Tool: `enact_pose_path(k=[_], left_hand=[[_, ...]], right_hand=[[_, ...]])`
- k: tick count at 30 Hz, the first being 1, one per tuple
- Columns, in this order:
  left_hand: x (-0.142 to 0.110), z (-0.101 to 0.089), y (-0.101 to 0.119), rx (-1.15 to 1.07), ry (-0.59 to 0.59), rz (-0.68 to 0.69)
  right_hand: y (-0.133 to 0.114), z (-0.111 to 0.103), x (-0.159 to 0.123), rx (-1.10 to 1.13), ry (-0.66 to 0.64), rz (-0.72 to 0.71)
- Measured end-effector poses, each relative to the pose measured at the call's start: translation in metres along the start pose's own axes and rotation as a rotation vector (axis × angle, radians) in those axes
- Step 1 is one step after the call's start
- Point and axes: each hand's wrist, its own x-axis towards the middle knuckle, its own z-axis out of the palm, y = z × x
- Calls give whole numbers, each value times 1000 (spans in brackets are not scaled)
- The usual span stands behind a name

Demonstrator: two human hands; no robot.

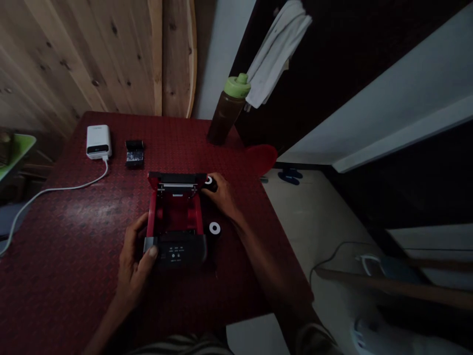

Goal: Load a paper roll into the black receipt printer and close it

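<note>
A small red and black printer-like device (178,217) stands on the table with its lid raised and its red inner bay exposed. My left hand (135,254) grips its front left corner, thumb on top of the grey edge and fingers along the side. By the raised lid's right end, my right hand (222,195) is closed around a small black roll (210,183) with a white ring at its end. Whether that roll touches the lid I cannot tell. Another dark roll with a white ring-shaped end (215,228) sits just right of the device.
On the red table (92,212), a white power bank (98,141) with a white cable lies at the back left. Beside it is a black ribbon roll (134,153). A brown bottle with a green lid (227,108) stands at the back right. A red stool seat (266,158) shows beyond the right edge.
</note>
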Motion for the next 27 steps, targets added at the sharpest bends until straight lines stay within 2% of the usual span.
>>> enact_pose_path(k=[3,8,11,13,15,18,22,27], left_hand=[[0,-1,0,4,-12,-24],[-2,-2,-2,3,-22,-34],[-2,-1,-1,-20,-30,-43],[-2,0,0,-38,-16,-51],[-3,1,2,-53,-20,-71],[-4,2,2,-76,-38,-74],[-5,1,1,-94,-60,-63],[-5,1,1,-99,-55,-56]], right_hand=[[-3,-9,-6,65,17,0],[-30,-55,-39,200,61,-14],[-62,-79,-64,353,-55,8],[-84,-86,-78,380,-159,6],[-104,-84,-87,307,-244,-31],[-122,-69,-93,134,-301,-144],[-132,-38,-95,-142,-290,-285],[-142,-6,-95,-549,-326,-304]])
